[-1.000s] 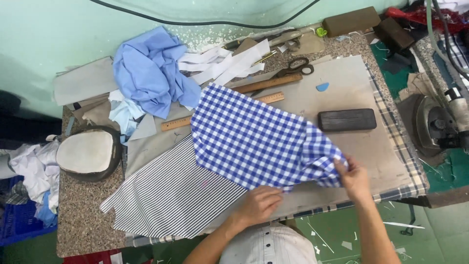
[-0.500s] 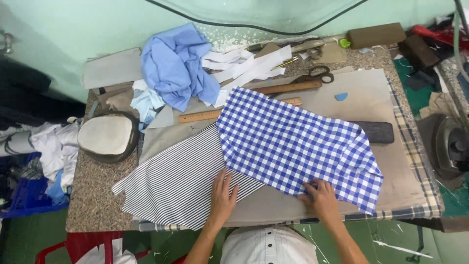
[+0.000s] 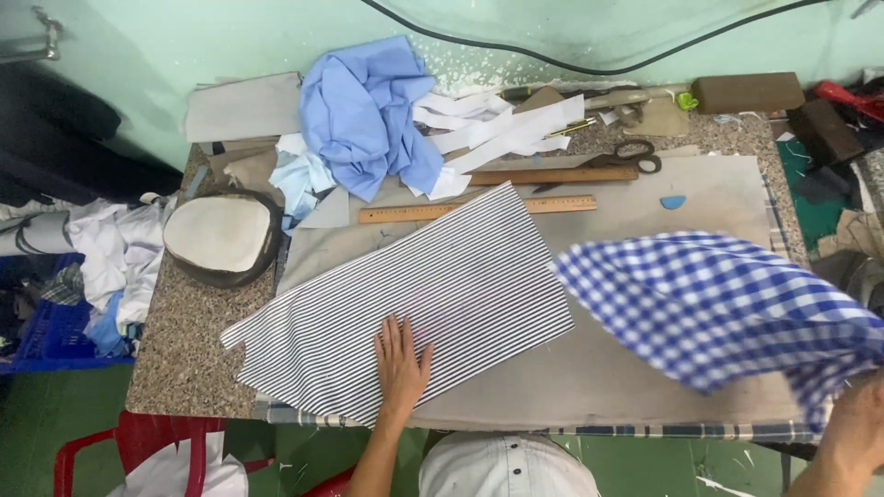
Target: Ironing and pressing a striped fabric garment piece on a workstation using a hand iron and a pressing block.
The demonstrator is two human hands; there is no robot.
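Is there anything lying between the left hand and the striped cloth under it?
Nothing visible. The left hand lies flat directly on the striped cloth. The blue checked cloth, held by the right hand, is off to the right.

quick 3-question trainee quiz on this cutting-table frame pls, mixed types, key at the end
1. True or false: the left hand lies flat on the striped fabric.
2. Which cloth does the right hand hold? A) blue shirt B) checked fabric C) white strips
3. Fill in: the scissors lie just beyond the ____ ruler, near the wall.

Key: 1 true. 2 B, the checked fabric, lifted and blurred at the table's right end. 3 wooden.
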